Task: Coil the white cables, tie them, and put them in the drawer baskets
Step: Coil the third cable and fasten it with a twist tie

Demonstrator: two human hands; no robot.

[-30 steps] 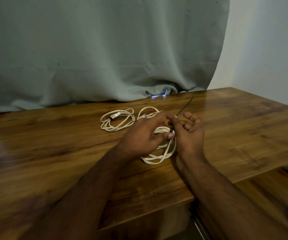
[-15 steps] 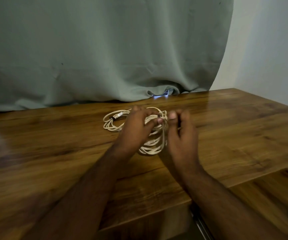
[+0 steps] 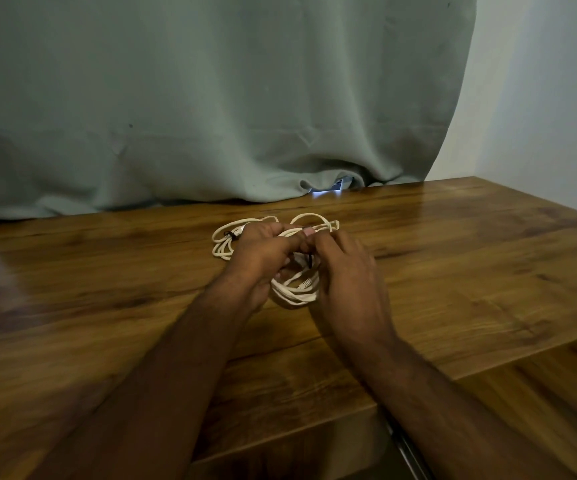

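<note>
A coiled white cable is held up on edge over the wooden table between both hands. My left hand grips the coil's upper left side, thumb laid across the strands. My right hand pinches a thin black tie against the coil's top. A plug end shows in the lower loops. Behind my left hand lies a second white coil, bound with a dark tie. A further loop of white cable shows behind my fingers.
A grey-green curtain hangs along the table's far edge, with a bright gap at its hem. A white wall stands at the right. Below the table's near right edge a lower wooden surface and a sliver of something white show.
The black tie stuck up and out from my right hand a second ago; now it is drawn in against the coil. Both hands have closed together on the cable and lifted it on edge.
</note>
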